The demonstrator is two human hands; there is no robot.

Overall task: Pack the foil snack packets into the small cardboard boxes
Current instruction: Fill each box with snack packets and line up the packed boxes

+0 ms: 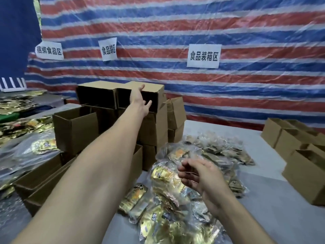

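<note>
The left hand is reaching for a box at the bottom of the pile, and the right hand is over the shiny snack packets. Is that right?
Not quite. The head view shows the left hand reaching for a box at the top of the pile, not the bottom. The right hand is over the shiny snack packets, as you said.

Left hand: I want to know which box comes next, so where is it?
Head view, left of centre: the left hand reaches the open front of the top right box of the stack, fingers spread.
</note>
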